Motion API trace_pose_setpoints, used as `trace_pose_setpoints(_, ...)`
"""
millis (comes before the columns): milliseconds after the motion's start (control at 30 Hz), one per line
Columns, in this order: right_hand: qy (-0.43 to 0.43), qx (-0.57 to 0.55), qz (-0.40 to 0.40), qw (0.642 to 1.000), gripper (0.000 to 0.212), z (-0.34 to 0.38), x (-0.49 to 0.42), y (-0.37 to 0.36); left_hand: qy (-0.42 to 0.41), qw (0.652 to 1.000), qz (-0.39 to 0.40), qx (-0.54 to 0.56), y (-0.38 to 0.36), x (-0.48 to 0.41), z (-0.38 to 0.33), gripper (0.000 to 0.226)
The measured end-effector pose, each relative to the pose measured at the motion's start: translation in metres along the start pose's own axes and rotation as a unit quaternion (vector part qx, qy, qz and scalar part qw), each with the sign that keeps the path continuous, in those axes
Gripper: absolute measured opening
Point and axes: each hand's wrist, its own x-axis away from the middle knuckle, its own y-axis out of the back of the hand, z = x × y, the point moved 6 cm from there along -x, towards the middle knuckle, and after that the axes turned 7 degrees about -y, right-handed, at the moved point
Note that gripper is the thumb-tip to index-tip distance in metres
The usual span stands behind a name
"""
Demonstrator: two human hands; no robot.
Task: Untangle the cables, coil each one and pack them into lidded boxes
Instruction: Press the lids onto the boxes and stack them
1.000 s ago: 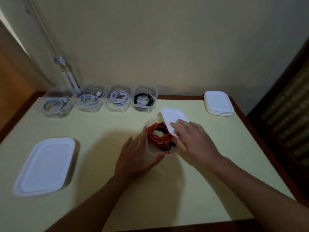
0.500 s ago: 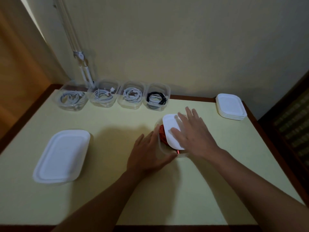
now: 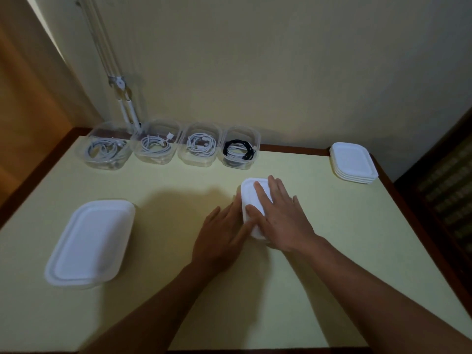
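Observation:
A small clear box with a white lid [image 3: 249, 194] sits mid-table. My right hand [image 3: 278, 215] lies flat on the lid with straight fingers, pressing it down. Against the box's left side rests my left hand [image 3: 221, 236], fingers straight along the wall. The lid hides the red and black cable inside. Along the back edge stand several open clear boxes: three with coiled white cables [image 3: 107, 150] [image 3: 155, 145] [image 3: 200, 145] and one with a black cable [image 3: 238, 150].
A large white-lidded box [image 3: 89, 242] sits at the left of the yellow table [image 3: 344, 238]. A stack of white lids [image 3: 352, 163] lies at the back right corner. A white lamp arm [image 3: 125, 106] rises at the back left wall.
The right hand has slid the white lid fully over the box, hiding the red cable, and now presses on it. The left hand stays at the box's side. The camera has shifted.

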Motion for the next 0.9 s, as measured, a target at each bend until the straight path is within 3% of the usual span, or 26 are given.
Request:
trace_pose_setpoints(233,-0.002,-0.019,-0.018,1.0,0.07,0.002,0.004,-0.002,0.145,0.98,-0.064,0.116,0.003,-0.034,0.022,0.041)
trace_pose_setpoints(367,0.011,-0.024,-0.027,0.999,0.07,0.004,0.012,-0.005,0.152,0.966,-0.076,0.195,0.002,-0.043,0.031,0.036)
trace_pose_setpoints(533,0.003,-0.025,-0.046,0.999,0.077,0.008,0.015,-0.003,0.143,0.979,-0.072,0.127,0.007,-0.042,0.015,0.045)
trace_pose_setpoints(767,-0.008,-0.072,-0.054,0.996,0.083,0.021,0.039,-0.006,0.156,0.98,-0.052,0.11,0.004,0.005,0.002,0.056)
trace_pose_setpoints(900,-0.128,-0.159,-0.057,0.977,0.062,0.022,0.068,-0.014,0.155,0.982,-0.07,0.082,0.02,0.025,-0.006,0.065)
